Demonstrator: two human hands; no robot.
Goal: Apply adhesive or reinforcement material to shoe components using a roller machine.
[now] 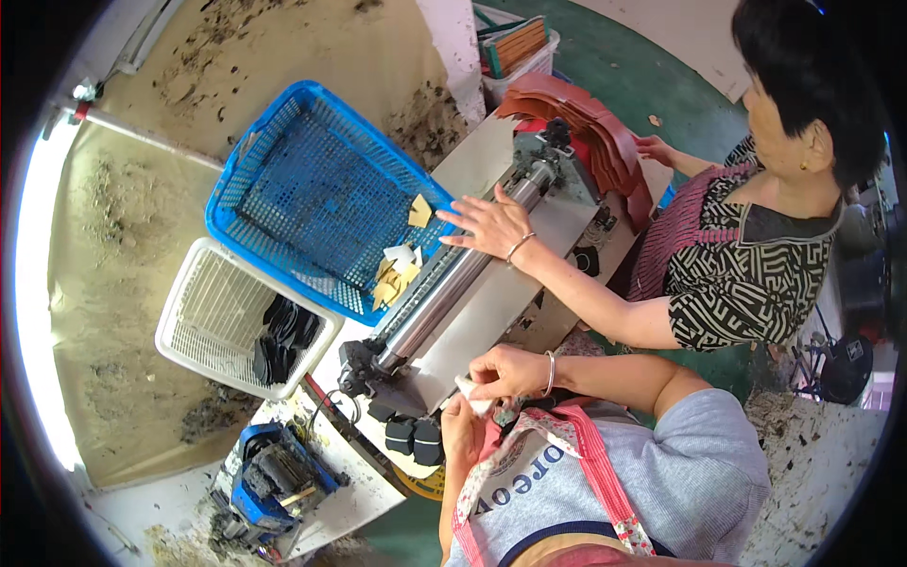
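White piece point(481, 406), partly hidden, is pinched in the right hand point(507, 371). Whether the left hand point(460, 430) grips it cannot be told.

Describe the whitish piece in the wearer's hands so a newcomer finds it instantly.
Find the long metal roller slanting across the middle. Right of its lower end, the wearer's right hand and left hand meet. The small whitish piece between them is held up, whereas the pale scraps lie in the blue basket.
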